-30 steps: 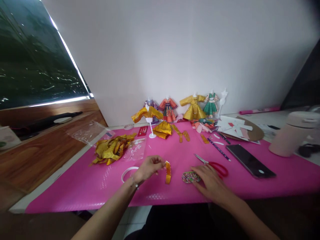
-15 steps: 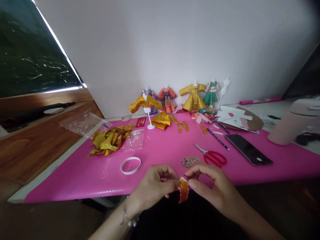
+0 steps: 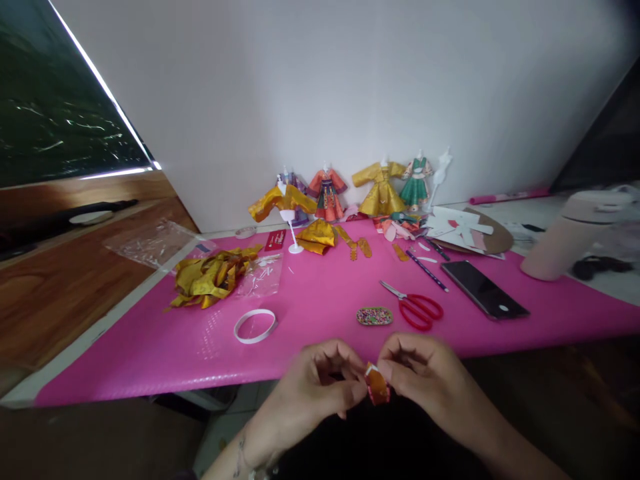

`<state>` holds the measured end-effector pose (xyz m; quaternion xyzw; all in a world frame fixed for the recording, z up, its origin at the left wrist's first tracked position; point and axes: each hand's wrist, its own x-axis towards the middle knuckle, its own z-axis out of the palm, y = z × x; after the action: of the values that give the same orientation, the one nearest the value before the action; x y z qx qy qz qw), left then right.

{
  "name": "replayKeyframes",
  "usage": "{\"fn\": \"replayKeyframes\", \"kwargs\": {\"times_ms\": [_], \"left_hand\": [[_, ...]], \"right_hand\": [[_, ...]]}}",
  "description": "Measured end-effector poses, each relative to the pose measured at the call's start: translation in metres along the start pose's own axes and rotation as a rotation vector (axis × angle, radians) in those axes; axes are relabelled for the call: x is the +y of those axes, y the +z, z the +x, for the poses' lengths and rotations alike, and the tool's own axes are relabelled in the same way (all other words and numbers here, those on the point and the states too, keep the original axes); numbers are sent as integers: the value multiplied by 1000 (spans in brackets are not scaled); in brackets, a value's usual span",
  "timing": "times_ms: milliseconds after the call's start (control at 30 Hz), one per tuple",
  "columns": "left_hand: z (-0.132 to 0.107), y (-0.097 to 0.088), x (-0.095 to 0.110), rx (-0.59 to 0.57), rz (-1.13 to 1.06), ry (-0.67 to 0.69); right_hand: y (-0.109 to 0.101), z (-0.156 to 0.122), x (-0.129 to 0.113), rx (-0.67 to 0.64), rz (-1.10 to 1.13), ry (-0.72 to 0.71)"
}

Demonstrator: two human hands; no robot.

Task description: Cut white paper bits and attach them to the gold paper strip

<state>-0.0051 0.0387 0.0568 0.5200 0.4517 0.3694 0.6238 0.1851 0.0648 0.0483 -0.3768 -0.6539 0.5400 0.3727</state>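
A small gold ribbon-like strip (image 3: 377, 387) with pinkish scalloped edging and a white tip hangs curved over my lap, just off the table's front edge. My left hand (image 3: 325, 383) pinches its left side between thumb and fingers. On the other side, my right hand (image 3: 425, 375) has thumb and fingertips closed at its upper right edge. Fingers cover part of the strip. Beyond my hands lie an oval, multicoloured speckled piece (image 3: 374, 316) and red-handled scissors (image 3: 417, 308) with their blades towards the back left.
On the pink mat (image 3: 310, 327) are a white ring (image 3: 255, 327), crumpled gold scraps (image 3: 210, 273), a phone (image 3: 483, 290) and a pencil (image 3: 427, 270). Small dressed mannequins (image 3: 327, 193) line the white wall. A pale bottle (image 3: 570, 240) stands at the right.
The view has shifted slightly, moving the table items left in the picture. My right hand has closed in on the strip, and the strip now looks more turned and foreshortened.
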Motion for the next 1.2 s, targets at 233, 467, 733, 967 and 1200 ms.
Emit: {"fn": "replayKeyframes", "kwargs": {"times_ms": [233,467,733,967,1200], "left_hand": [[-2,5,-8,78,-62,82],[-2,5,-19,10,-207,237],[-4,1,-28,62,96,631],[-8,-1,-38,131,336,924],[-9,-1,-46,221,362,1018]], "right_hand": [[4,-2,0,-33,66,29],[8,-1,11,-109,227,138],[10,-5,0,-58,61,-24],[11,-8,-5,13,-108,-243],[9,-17,-9,222,-395,-780]]}}
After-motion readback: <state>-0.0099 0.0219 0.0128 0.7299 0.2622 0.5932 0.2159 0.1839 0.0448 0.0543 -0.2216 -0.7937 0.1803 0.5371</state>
